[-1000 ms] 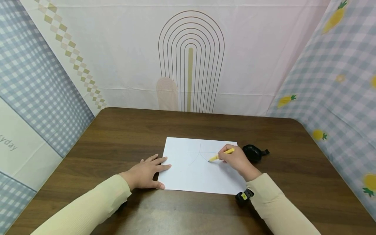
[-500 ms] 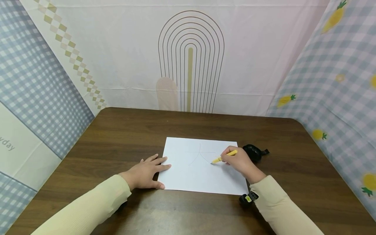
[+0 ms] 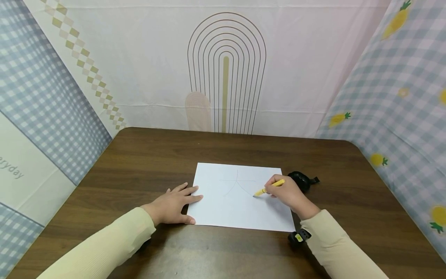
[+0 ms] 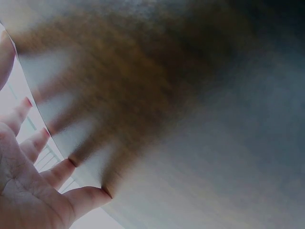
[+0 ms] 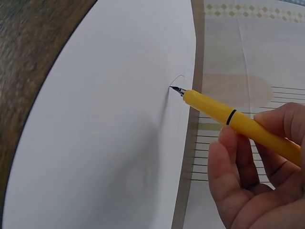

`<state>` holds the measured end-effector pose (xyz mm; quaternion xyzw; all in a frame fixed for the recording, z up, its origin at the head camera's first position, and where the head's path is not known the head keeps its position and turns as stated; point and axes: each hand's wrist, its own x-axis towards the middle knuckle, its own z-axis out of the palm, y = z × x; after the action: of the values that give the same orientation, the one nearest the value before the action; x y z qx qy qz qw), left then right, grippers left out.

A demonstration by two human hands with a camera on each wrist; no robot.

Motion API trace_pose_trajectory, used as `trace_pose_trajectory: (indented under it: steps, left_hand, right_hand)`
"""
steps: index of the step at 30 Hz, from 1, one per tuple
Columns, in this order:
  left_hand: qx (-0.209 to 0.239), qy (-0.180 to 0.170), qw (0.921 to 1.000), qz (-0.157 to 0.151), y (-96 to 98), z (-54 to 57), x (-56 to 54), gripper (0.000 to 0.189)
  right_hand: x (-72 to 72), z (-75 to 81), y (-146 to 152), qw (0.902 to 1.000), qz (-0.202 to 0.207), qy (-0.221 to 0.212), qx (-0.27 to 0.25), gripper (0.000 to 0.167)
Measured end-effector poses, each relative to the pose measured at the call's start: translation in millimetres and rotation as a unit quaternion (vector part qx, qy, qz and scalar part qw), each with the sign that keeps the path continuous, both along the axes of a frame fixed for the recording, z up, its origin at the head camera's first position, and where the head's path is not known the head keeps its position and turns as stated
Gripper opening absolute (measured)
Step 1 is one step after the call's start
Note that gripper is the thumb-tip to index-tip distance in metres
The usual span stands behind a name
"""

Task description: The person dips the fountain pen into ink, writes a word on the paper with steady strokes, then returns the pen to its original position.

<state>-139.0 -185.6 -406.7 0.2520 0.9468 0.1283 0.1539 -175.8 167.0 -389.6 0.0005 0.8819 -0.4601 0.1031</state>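
A white sheet of paper [image 3: 223,211] lies on the brown table, bearing thin dark strokes: a horizontal line crossed by a curve down to the left and another down to the right. My right hand [image 3: 287,193] pinches a yellow fountain pen [image 3: 275,184] between thumb and fingers. In the right wrist view the pen's dark nib touches the paper at the end of a stroke. My left hand [image 3: 174,204] lies spread at the paper's left edge, its fingertips on the sheet. The left wrist view shows that hand [image 4: 28,186] from the palm side, fingers apart.
A black rounded object [image 3: 299,181] with a short tab sits just right of the paper, behind my right hand. The wooden table [image 3: 156,151] ends at a white printed cloth [image 3: 146,58] at the back. Checked cloths hang on both sides.
My right hand has moved a little right and toward me with the fountain pen, and the right-hand stroke has grown longer. The left hand and the paper have stayed put.
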Motion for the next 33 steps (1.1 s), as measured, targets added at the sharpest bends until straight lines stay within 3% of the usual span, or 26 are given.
trace_pose_trajectory:
  steps: [33]
  left_hand:
    - [-0.002,0.003,1.0,-0.003,-1.3,-2.5,-1.2,0.074]
  right_hand:
    - [1.9,3.7,11.9,0.9999,0.005,-0.009,-0.002,0.01]
